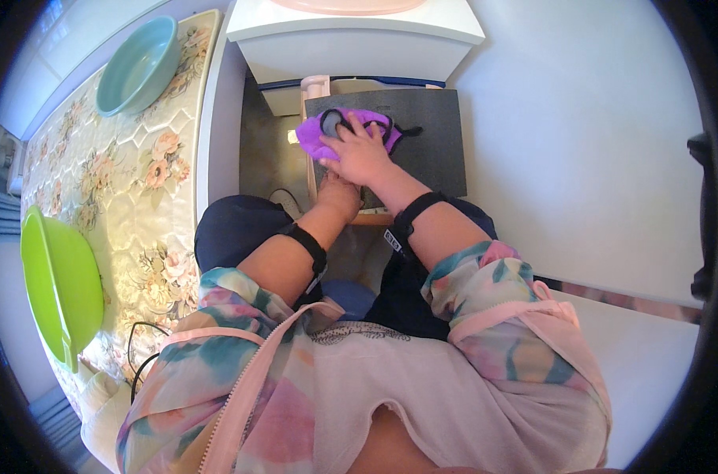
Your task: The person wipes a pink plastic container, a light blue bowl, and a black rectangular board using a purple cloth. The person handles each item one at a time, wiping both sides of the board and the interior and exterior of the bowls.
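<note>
A purple cloth (312, 135) with black edging lies bunched on a flat dark grey panel (433, 154) in front of me. My right hand (359, 151) presses on the cloth with its fingers spread. A grey patch shows within a loop of the black edging. At the panel's near left edge, my left hand (338, 198) is curled around the edge, its fingertips partly hidden below my right hand. Beneath the panel's left side runs a pale pink frame (312, 178).
A white cabinet (359, 53) stands beyond the panel, with a white surface (572, 148) to the right. On the left, a flowered quilted mattress (119, 178) carries a teal basin (138, 65) and a lime green basin (62, 290). Black cables (135, 355) lie near my left sleeve.
</note>
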Demonstrator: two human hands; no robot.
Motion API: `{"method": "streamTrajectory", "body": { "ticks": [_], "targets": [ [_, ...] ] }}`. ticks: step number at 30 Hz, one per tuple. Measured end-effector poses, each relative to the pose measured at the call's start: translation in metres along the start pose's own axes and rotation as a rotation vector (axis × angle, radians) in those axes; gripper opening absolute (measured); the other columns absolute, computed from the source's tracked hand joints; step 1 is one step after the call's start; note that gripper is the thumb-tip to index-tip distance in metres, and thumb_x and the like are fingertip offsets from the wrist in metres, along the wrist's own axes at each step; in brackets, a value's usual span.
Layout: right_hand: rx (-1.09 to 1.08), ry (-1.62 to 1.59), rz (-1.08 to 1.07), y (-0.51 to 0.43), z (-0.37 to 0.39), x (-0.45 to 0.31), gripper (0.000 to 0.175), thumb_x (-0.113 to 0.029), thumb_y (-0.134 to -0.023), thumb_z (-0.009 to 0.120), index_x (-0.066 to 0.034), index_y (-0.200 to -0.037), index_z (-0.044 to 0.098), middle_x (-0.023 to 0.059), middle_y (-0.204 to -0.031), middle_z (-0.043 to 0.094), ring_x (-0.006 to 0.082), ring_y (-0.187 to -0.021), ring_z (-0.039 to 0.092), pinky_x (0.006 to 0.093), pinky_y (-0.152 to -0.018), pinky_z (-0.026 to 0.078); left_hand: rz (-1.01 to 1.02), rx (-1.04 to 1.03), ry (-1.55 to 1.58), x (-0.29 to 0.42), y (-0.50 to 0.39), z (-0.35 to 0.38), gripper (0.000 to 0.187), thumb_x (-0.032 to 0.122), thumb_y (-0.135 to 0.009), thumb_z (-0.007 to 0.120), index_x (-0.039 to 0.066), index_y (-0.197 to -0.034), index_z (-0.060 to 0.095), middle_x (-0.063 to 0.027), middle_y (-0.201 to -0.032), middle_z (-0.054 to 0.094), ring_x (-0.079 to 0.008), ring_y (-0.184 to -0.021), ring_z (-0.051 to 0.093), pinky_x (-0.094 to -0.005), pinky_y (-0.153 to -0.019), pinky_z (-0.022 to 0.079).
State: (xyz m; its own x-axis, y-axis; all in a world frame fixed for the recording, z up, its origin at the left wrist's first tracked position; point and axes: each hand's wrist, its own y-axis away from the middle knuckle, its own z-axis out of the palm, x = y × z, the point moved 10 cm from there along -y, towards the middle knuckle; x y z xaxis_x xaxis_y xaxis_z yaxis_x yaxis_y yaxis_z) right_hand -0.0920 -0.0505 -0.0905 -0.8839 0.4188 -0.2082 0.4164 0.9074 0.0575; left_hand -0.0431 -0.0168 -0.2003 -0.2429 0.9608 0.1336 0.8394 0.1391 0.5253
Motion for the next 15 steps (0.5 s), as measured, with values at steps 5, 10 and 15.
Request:
{"method": "streamTrajectory", "body": {
  "ticks": [5, 10, 15],
  "targets": [
    [0.077, 0.067, 0.228, -0.004, -0.009, 0.047, 0.052, -0.052, -0.084, 0.054, -0.036, -0.133, 0.048, 0.0079, -0.146, 0.036, 0.0421, -0.139, 0.017, 0.0715, -0.102, 0.012, -0.008, 0.167, 0.129, 0.004, 0.022, -0.036, 0.088, 0.04, -0.077, 0.068, 0.011, -0.148, 0.022, -0.0248, -0.153, 0.005, -0.0448, -0.141, 0.005, -0.0477, -0.112, 0.022],
    [0.076, 0.062, 0.295, -0.002, -0.015, 0.077, 0.053, -0.034, -0.083, 0.061, -0.0366, -0.134, 0.045, 0.0086, -0.144, 0.038, 0.0416, -0.134, 0.028, 0.0695, -0.098, 0.026, 0.009, 0.191, 0.079, 0.008, 0.025, -0.041, 0.09, 0.053, -0.081, 0.059, 0.006, -0.147, 0.021, -0.0307, -0.15, 0.006, -0.0494, -0.138, 0.006, -0.0497, -0.111, 0.022],
    [0.132, 0.062, 0.36, 0.005, -0.029, 0.103, 0.056, -0.02, -0.082, 0.061, -0.0337, -0.133, 0.045, 0.0076, -0.134, 0.046, 0.0364, -0.121, 0.046, 0.0585, -0.091, 0.042, -0.002, 0.192, -0.027, 0.005, 0.019, -0.034, 0.091, 0.057, -0.082, 0.056, 0.005, -0.147, 0.021, -0.0327, -0.149, 0.008, -0.0495, -0.138, 0.006, -0.0471, -0.114, 0.011]
  ]
}}
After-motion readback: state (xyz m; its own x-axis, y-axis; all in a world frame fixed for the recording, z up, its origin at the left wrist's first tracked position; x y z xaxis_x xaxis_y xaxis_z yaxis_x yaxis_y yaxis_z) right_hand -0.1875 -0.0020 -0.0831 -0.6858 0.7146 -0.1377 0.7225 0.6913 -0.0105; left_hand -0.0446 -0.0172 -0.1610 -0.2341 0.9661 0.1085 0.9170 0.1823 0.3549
